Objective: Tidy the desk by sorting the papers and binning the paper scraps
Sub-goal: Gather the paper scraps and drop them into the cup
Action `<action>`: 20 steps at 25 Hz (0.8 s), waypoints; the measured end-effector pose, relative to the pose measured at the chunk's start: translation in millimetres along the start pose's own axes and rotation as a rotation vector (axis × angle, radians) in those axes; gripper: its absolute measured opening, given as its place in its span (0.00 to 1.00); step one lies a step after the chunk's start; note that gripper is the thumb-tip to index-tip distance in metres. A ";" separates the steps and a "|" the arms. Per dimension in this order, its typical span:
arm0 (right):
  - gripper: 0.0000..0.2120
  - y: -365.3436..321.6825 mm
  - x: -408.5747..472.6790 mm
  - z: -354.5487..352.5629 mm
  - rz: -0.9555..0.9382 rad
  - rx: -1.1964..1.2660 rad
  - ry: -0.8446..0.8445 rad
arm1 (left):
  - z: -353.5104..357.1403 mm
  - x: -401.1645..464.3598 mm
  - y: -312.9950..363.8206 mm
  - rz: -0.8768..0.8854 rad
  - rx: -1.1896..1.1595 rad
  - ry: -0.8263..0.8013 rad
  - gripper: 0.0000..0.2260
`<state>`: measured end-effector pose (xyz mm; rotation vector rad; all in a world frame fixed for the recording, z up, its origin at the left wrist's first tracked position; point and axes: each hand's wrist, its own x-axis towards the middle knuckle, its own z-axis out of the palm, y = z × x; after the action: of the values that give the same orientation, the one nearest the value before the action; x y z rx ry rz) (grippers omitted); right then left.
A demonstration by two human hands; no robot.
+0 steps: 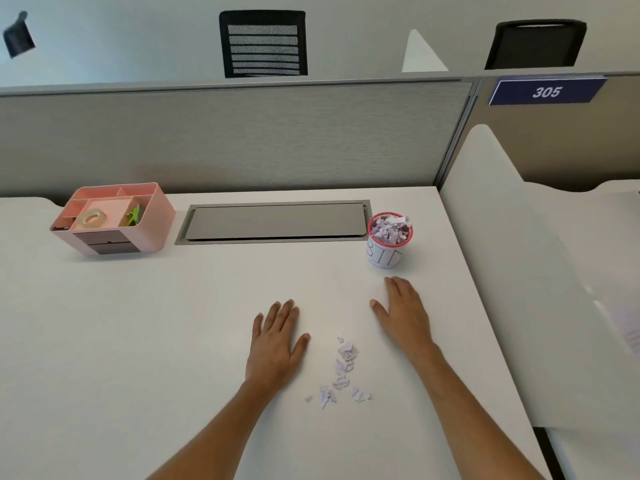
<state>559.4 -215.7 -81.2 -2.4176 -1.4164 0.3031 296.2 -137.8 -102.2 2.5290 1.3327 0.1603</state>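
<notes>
Here, on a smooth white worktop (138, 341), a small pile of torn paper scraps (343, 372) lies between a person's two hands, its long axis running roughly near to far. The left hand (277, 344) lies flat with fingers spread, holding nothing, its thumb just beside the pile. The right hand (403, 311), equally flat and empty, sits slightly farther off, up and to the right. The left looks the nearer for a sweep; the right is closer to the bin (388, 242), a small red-rimmed cup heaped with crumpled scraps beyond its fingertips. A grey cable hatch (277, 221) lies farther back, and a pink plastic organiser (114, 220) with a tape roll (91, 218) stands at far left.
</notes>
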 end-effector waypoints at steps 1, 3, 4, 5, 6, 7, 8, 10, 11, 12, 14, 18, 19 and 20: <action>0.28 -11.1 -15.0 2.3 -0.013 0.041 -0.023 | 0.0 -0.3 -0.2 0.000 -0.010 0.005 0.30; 0.25 -35.8 -55.1 10.8 -0.121 0.063 -0.047 | -0.3 -0.6 0.3 -0.002 -0.018 0.013 0.29; 0.23 -44.8 -76.3 15.6 -0.190 0.074 -0.039 | -0.1 -0.5 0.9 -0.004 -0.018 0.015 0.29; 0.20 -49.7 -95.0 19.7 -0.241 0.103 -0.020 | 0.3 -0.3 1.3 -0.007 -0.020 0.017 0.29; 0.18 -51.9 -110.0 21.8 -0.258 0.158 -0.018 | 0.7 -0.9 1.2 -0.010 -0.024 0.019 0.29; 0.17 -52.2 -118.9 20.8 -0.246 0.222 -0.035 | 0.6 -0.9 1.2 -0.012 -0.028 0.020 0.28; 0.17 -50.8 -122.6 18.1 -0.221 0.281 -0.045 | 0.6 -0.9 0.9 -0.010 -0.031 0.021 0.28; 0.20 -45.1 -115.8 16.4 -0.165 0.333 -0.021 | 1.3 -0.4 0.2 -0.007 -0.034 0.022 0.28; 0.23 -43.6 -109.6 17.8 -0.143 0.328 -0.022 | 2.0 -0.9 0.3 -0.005 -0.036 0.021 0.28; 0.29 -45.4 -102.1 19.0 -0.129 0.312 -0.055 | 2.1 -1.0 0.2 -0.003 -0.036 0.023 0.27; 0.38 -53.3 -91.2 25.8 -0.183 0.196 -0.155 | 1.6 -0.6 0.3 -0.001 -0.038 0.031 0.28; 0.43 -70.5 -98.0 40.1 -0.401 -0.037 -0.283 | 0.9 -1.1 -0.5 0.008 -0.054 0.031 0.31; 0.38 -70.4 -104.9 38.7 -0.452 -0.030 -0.266 | -0.4 -1.7 -0.7 0.011 -0.069 0.028 0.32; 0.32 -69.1 -112.9 34.4 -0.492 0.008 -0.214 | -2.2 -3.4 -0.7 0.016 -0.076 0.018 0.32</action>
<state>437.2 -277.1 -84.6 -1.9843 -2.0338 0.4495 293.3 -139.7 -100.1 2.4816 1.2883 0.2336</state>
